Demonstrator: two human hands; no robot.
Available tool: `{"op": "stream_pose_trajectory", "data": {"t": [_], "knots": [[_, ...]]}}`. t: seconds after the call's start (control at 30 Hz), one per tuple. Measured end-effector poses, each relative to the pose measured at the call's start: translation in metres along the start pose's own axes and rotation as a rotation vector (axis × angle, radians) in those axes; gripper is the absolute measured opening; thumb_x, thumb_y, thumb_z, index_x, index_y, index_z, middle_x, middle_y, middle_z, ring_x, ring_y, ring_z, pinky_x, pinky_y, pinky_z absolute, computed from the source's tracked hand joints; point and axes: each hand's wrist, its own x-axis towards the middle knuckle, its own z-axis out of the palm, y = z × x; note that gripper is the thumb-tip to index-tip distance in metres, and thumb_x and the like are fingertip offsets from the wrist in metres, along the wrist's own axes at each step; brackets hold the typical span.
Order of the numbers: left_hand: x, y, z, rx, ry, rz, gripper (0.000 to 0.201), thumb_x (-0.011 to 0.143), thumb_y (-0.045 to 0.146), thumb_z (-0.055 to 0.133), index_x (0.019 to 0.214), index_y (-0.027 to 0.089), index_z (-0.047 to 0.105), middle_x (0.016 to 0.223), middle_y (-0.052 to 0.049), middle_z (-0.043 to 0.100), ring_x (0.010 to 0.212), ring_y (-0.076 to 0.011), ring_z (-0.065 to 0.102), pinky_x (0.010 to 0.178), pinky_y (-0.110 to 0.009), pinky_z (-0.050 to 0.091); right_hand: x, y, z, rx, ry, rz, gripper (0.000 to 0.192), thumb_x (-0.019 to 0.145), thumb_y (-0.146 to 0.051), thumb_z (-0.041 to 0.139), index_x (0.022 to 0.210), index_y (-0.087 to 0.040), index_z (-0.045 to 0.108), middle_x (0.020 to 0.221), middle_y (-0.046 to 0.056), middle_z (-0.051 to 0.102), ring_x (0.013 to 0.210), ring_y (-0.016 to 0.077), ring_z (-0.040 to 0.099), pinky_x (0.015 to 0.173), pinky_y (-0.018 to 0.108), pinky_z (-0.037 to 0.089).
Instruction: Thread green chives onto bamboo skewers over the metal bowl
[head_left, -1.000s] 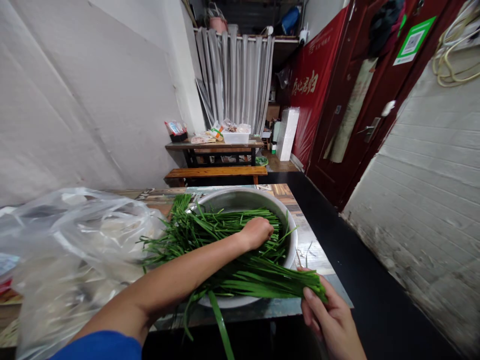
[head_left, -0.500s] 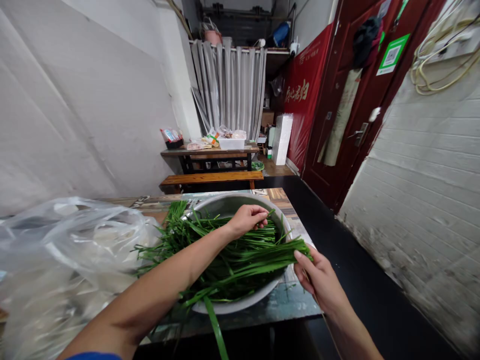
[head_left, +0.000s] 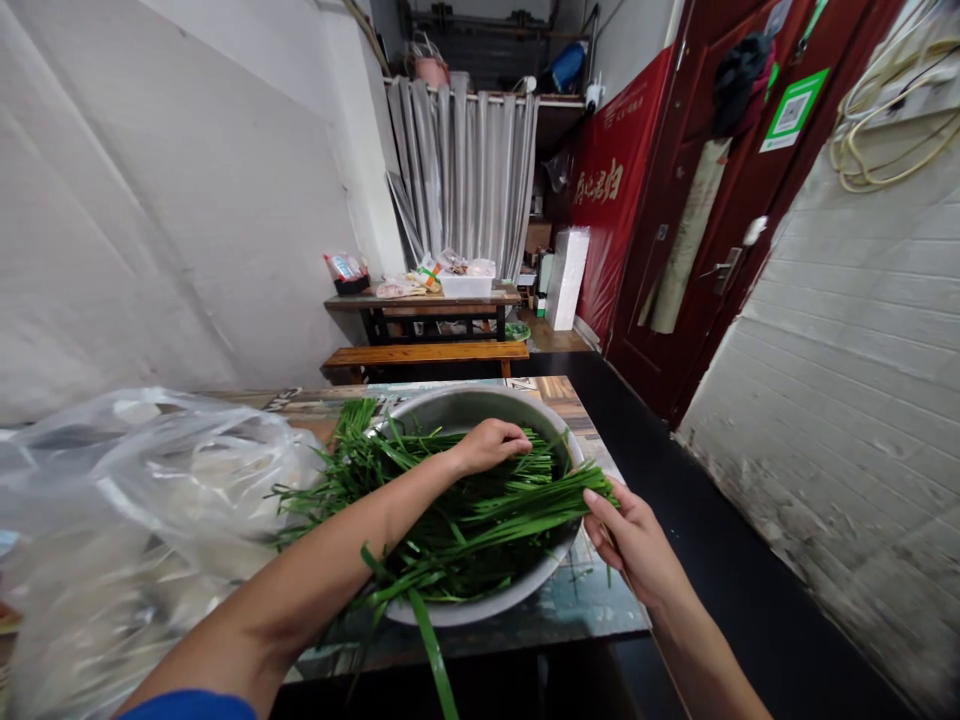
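A wide metal basin [head_left: 517, 598] on the table holds a heap of long flat green garlic chives [head_left: 450, 535]. Some leaves spill over its left rim, and one hangs down at the front. My right hand [head_left: 630, 525], at the basin's right rim, grips the cut ends of a bunch of garlic chives [head_left: 540, 505] between thumb and fingers; the leaves trail left across the heap. My left hand [head_left: 491, 445] is over the middle of the basin, its fingers closed and pressed together just above the stalks. Whatever lies between those fingertips is hidden. My left forearm crosses over the heap.
Clear plastic bags [head_left: 165, 500] with pale contents fill the table's left side. Beyond stand a wooden bench [head_left: 427, 354] and a second table [head_left: 352, 300] carrying a white tub [head_left: 467, 286] and packages. A red door [head_left: 690, 230] is at the right.
My left hand has lowered slightly towards the chives; the green leaf tip at its fingers no longer shows. The right hand has shifted slightly left and up, keeping its bunch. The view has tilted slightly.
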Motion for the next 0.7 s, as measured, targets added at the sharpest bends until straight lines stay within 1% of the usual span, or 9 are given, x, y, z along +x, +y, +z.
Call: {"op": "stream_pose_trajectory", "data": {"t": [0.1,0.17,0.23,0.3,0.37,0.4,0.53,0.63,0.7], "knots": [[-0.007,0.013,-0.004,-0.003,-0.183,0.062,0.029,0.080,0.032,0.047,0.088,0.013,0.066,0.070,-0.002,0.066,0.059,-0.0098,0.055,0.056,-0.017,0.039,0.000,0.002,-0.001,-0.007,0.008,0.004,0.024,0.078,-0.039,0.058,0.088,-0.017,0.052,0.044,-0.008,0.043,0.030,0.0014,0.021,0.030,0.014,0.010],[-0.012,0.018,-0.005,0.075,-0.249,0.123,0.026,0.078,0.032,0.050,0.089,0.016,0.067,0.075,-0.003,0.067,0.064,-0.0108,0.057,0.059,-0.017,0.038,-0.002,0.002,-0.002,-0.015,0.017,0.006,0.025,0.078,-0.040,0.058,0.086,-0.017,0.052,0.044,-0.008,0.044,0.029,0.0012,0.021,0.030,0.015,0.010],[-0.014,0.020,-0.002,0.207,-0.204,0.152,0.024,0.074,0.034,0.056,0.087,0.018,0.068,0.078,-0.003,0.068,0.069,-0.0129,0.059,0.062,-0.018,0.038,-0.005,0.004,-0.002,-0.027,0.024,0.010,0.026,0.078,-0.040,0.059,0.086,-0.017,0.052,0.044,-0.008,0.045,0.029,0.0011,0.021,0.030,0.015,0.009],[-0.012,0.017,0.005,0.305,-0.082,0.141,0.024,0.073,0.036,0.058,0.085,0.018,0.069,0.080,-0.004,0.068,0.073,-0.0152,0.059,0.065,-0.020,0.039,-0.010,0.006,-0.002,-0.034,0.039,0.019,0.028,0.077,-0.041,0.059,0.089,-0.017,0.053,0.044,-0.008,0.044,0.029,0.0013,0.020,0.030,0.015,0.009],[-0.004,0.014,0.014,0.311,0.018,0.124,0.025,0.077,0.035,0.053,0.087,0.018,0.068,0.086,-0.005,0.067,0.080,-0.0164,0.059,0.071,-0.021,0.039,-0.014,0.008,-0.002,-0.031,0.052,0.029,0.031,0.076,-0.041,0.060,0.093,-0.017,0.053,0.044,-0.008,0.043,0.030,0.0020,0.020,0.029,0.015,0.010],[0.001,0.014,0.019,0.287,0.040,0.116,0.026,0.079,0.033,0.049,0.089,0.018,0.068,0.090,-0.005,0.067,0.083,-0.0164,0.059,0.074,-0.022,0.039,-0.016,0.008,-0.002,-0.028,0.054,0.033,0.032,0.076,-0.041,0.061,0.095,-0.017,0.053,0.044,-0.008,0.043,0.031,0.0023,0.020,0.029,0.015,0.011],[0.024,0.019,0.031,0.186,-0.030,0.024,0.029,0.083,0.030,0.042,0.090,0.018,0.068,0.092,-0.003,0.067,0.087,-0.0167,0.059,0.076,-0.023,0.040,-0.016,0.011,-0.002,-0.032,0.064,0.030,0.031,0.076,-0.042,0.060,0.094,-0.017,0.053,0.044,-0.008,0.043,0.031,0.0026,0.021,0.030,0.014,0.012],[0.033,0.025,0.036,0.150,-0.024,-0.036,0.024,0.078,0.030,0.049,0.083,0.019,0.069,0.088,-0.002,0.068,0.086,-0.0178,0.059,0.075,-0.025,0.041,-0.014,0.011,-0.003,-0.033,0.073,0.030,0.029,0.077,-0.041,0.059,0.091,-0.017,0.052,0.045,-0.008,0.044,0.031,0.0018,0.021,0.030,0.014,0.011],[0.033,0.027,0.038,0.060,-0.014,-0.050,0.023,0.075,0.028,0.051,0.081,0.016,0.069,0.082,-0.003,0.068,0.078,-0.0158,0.060,0.070,-0.023,0.042,-0.012,0.012,-0.004,-0.017,0.079,0.038,0.029,0.077,-0.042,0.060,0.090,-0.018,0.052,0.045,-0.007,0.045,0.030,0.0016,0.021,0.030,0.014,0.010]]}}
